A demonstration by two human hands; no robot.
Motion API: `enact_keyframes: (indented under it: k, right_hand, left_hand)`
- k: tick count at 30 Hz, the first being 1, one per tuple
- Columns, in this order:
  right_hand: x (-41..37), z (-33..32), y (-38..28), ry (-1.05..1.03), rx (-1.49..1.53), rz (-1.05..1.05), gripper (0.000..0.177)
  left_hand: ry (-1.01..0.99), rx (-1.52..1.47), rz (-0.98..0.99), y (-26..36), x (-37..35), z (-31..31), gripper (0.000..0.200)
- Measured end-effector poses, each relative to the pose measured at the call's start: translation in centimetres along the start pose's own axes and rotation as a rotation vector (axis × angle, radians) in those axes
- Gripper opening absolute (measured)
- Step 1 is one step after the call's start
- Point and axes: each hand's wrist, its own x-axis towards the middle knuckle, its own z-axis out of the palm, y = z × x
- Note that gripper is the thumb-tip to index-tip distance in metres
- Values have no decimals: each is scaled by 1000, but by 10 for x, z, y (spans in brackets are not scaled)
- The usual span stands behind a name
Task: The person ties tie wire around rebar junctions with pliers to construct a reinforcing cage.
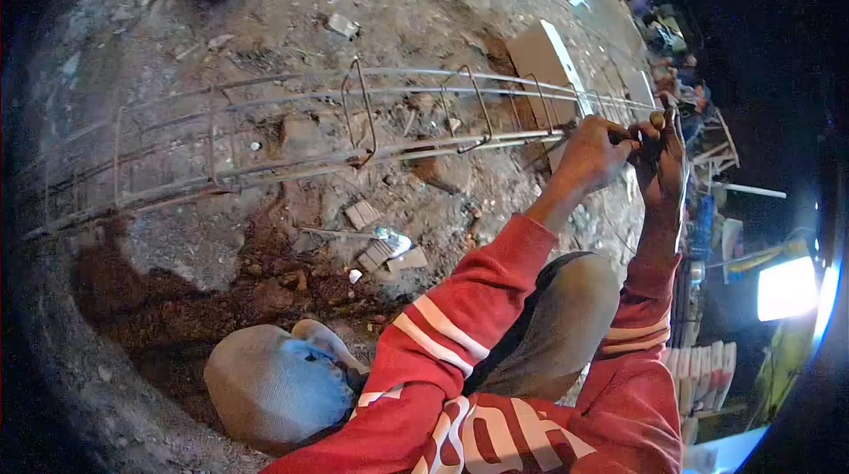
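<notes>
At the rebar cage (265,133), left hand (594,156) closes its grip on it; right hand (661,164) half hidden, grip unclear.

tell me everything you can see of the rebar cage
The rebar cage is a long, narrow frame of thin, dull grey-brown steel bars. Several lengthwise rods run side by side, ringed at intervals by rectangular stirrups. It stretches roughly level over the rubble-strewn ground, from the left edge of the view to the hands. The left hand is closed on it at the right end, and the right hand is close beside it. What the right hand holds is unclear.
</notes>
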Motion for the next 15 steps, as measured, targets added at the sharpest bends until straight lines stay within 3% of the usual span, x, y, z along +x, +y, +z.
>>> enact_keyframes:
  k: [1, 3, 4, 5, 7, 8, 9, 10, 11, 13, 14, 15]
  right_hand:
    - [5, -32, 1, -52, 176, 91, 25]
    - [-8, -30, -4, -66, -61, 111, 25]
    - [-21, -9, 6, 101, -140, 117, 24]
    - [-31, 11, 21, 377, -300, 140, 25]
    - [-42, -22, 31, 103, -82, 171, 23]
    - [-47, -37, 40, 163, -95, 217, 23]
    - [-50, -45, 50, 214, -102, 263, 23]
    - [-56, -44, 62, 265, -200, 184, 20]
    - [-59, -46, 72, 248, -175, 191, 20]
    - [-63, -52, 91, 147, -371, 240, 20]
    - [-62, -42, 96, 64, 91, 427, 23]
    - [-64, -46, 111, 79, 24, 423, 25]
  left_hand:
    - [-11, -30, -6, 0, -6, 1, 30]
    - [377, 236, 164, -1, -12, 4, 43]
    - [289, 58, 12, 5, -12, -1, 38]
    - [143, -50, 15, 8, -16, -7, 37]
    - [-11, -78, -142, 3, -19, -22, 37]
    - [-6, -67, -146, -9, -19, -23, 37]
    - [-104, -125, -28, -30, -18, -26, 37]
    - [-199, -178, 86, -43, -19, -30, 37]
    - [-186, -151, 78, -42, -22, -35, 37]
    - [-261, -447, -257, -42, -30, -42, 35]
    - [-304, -353, -180, -61, -25, -42, 32]
    - [-281, -352, -195, -79, -21, -41, 33]
